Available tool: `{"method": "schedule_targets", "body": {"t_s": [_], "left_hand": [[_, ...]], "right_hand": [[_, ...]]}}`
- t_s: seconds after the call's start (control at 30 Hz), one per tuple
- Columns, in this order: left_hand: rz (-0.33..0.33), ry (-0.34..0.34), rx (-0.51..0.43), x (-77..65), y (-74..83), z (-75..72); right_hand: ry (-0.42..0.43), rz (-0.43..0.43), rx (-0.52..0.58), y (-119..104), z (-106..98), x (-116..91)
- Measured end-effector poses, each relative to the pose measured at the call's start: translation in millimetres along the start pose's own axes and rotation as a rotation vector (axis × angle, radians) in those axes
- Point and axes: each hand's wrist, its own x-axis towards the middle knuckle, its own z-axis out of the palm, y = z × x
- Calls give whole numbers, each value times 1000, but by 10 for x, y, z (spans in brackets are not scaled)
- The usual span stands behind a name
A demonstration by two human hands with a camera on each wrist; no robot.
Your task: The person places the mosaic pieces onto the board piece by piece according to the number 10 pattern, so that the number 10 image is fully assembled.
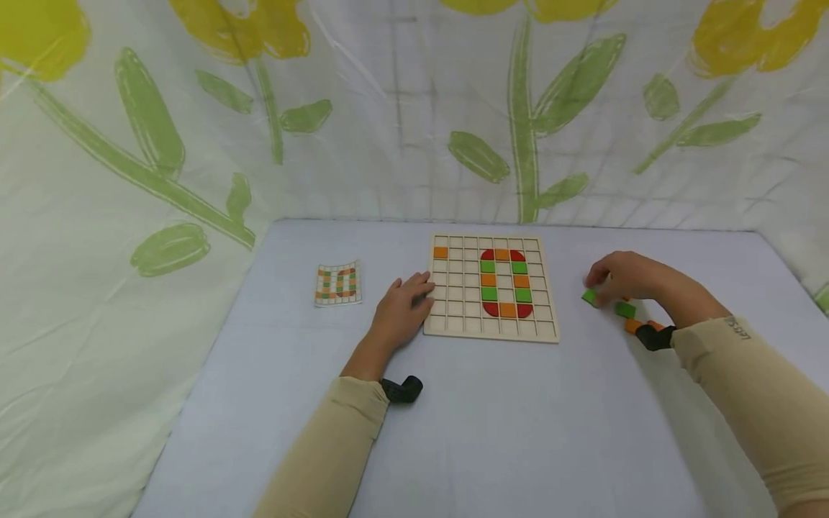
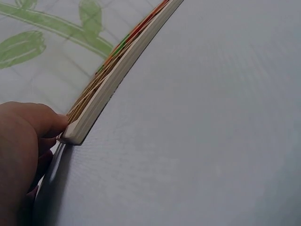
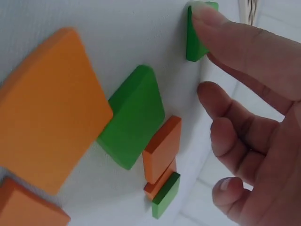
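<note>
Head view shows the left hand [image 1: 400, 311] resting its loosely spread fingers against the left edge of the pale grid board [image 1: 456, 308], probably steadying it. Right of the board, the right hand [image 1: 637, 275] is pinching a green tile [image 3: 194, 42] between thumb and finger low over the desk [image 1: 492, 417], presumably gripping narrowly because neighbouring loose tiles are lying close. A patterned card [image 1: 338, 283] is lying left of the board, perhaps for easy viewing. The board is lying flat, looking nearly square, with no clear long axis; its oval of coloured pieces [image 1: 488, 280] is running lengthwise from near to far. The pinched tile is sitting askew to the grid, one corner pointing nearward.
</note>
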Motion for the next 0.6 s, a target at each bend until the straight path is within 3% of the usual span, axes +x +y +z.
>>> {"method": "schedule_targets", "body": {"t_s": [0.33,0.6], "left_hand": [[-7,-10,-4,10,-27,-4],[4,-6,-2,-7,-18,8]], "right_hand": [[-57,-72,122,-114,84,102],[131,-70,320,-392,-8,353]]}}
